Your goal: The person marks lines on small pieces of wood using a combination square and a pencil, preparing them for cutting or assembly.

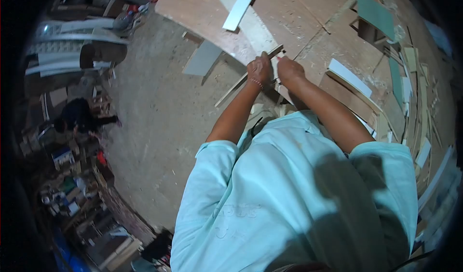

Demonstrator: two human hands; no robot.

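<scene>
So that the strip (276,51) is steadied, seemingly, it is clasped by the left hand (259,70). The right hand (290,71) is closed, contents hidden.

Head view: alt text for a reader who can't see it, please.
A person's left hand grips a narrow wooden strip at the edge of a large wooden table, the right hand close beside it, its hold unclear. Boards and offcuts lie around; below spreads the wearer's pale turquoise shirt.

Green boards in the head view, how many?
2: wide board at upper right, narrow board below it, beside the wood strips. More may be hidden among those strips.
</scene>
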